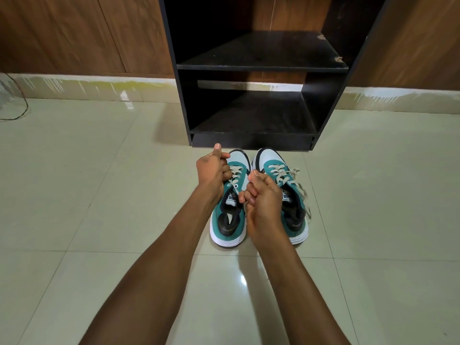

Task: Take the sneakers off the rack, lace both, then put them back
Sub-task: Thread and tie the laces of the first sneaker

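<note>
Two teal and white sneakers stand side by side on the tiled floor, toes toward the black rack (pixel 261 67). Over the left sneaker (pixel 227 220) both hands work its cream lace. My left hand (pixel 211 170) is closed on one lace end at the shoe's left side, thumb raised. On the shoe's right side, my right hand (pixel 258 197) is closed around the other lace end and partly hides the gap between the shoes. The right sneaker (pixel 286 195) has its lace threaded, with loose ends hanging off its right side.
The rack's two dark shelves hold nothing. It stands against a wood-panelled wall (pixel 74 33) with a pale skirting. A thin cable (pixel 23 105) lies on the glossy floor at far left. Open tiles spread on both sides of the shoes.
</note>
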